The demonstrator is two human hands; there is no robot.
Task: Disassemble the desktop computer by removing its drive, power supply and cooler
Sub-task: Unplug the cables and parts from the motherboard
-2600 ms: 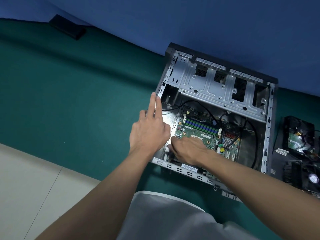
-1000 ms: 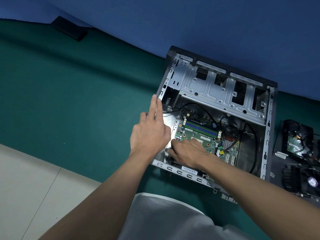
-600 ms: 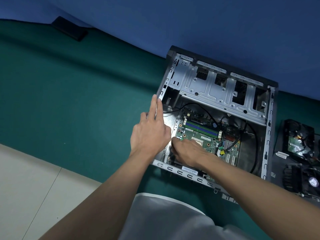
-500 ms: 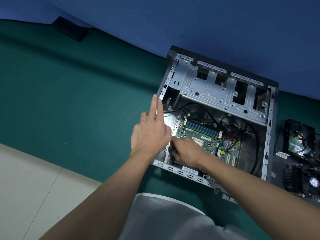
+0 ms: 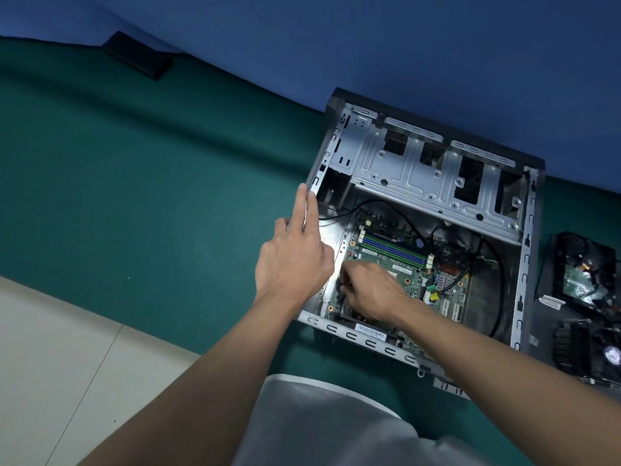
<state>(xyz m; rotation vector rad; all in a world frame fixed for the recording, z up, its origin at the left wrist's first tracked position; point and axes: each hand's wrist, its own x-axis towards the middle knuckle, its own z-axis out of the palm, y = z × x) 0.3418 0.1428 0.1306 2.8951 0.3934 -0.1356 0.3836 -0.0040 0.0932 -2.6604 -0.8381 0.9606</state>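
Left hand [image 5: 295, 264] rests flat, fingers straight, on the computer case [image 5: 369, 343] edge; right hand [image 5: 369, 292] curls over the motherboard [image 5: 413, 284], grip unclear

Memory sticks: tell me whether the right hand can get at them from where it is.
Probably yes. The right hand is inside the open case, close beside the memory sticks, and nothing covers them.

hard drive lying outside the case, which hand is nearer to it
Right. The right hand works inside the case, left of the hard drive; the left hand touches the case's far left wall.
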